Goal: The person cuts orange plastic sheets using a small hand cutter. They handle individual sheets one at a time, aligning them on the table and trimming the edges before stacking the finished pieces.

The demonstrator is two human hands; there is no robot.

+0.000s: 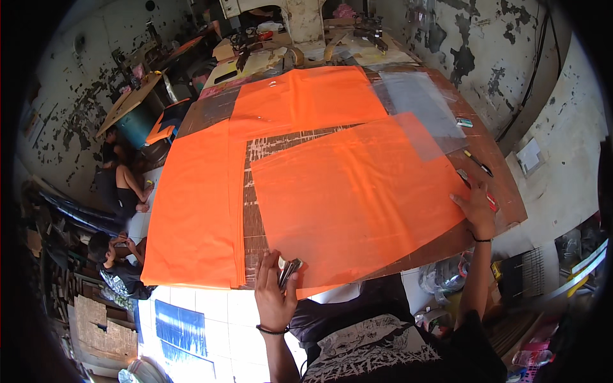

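Note:
My left hand (273, 299) is at the table's near edge, fingers closed around a small shiny metal tool (290, 271), perhaps a stapler; its exact kind is unclear. It is at the near left corner of a thin, translucent orange sheet (351, 198), which lies slightly askew on the table. My right hand (476, 207) rests with fingers apart at the sheet's right edge. Partly hidden by that hand is a red object (491, 202). To the left lies a stack of folded orange sheets (191, 204), and another orange piece (306, 96) lies at the far side.
A clear plastic sheet (421, 105) reaches partly under the orange sheet on the brown table (504, 198). A yellow-black pen or knife (479, 163) and a small green-white item (464, 122) lie at right. A large machine (303, 22) stands beyond. Two people (118, 262) sit at left.

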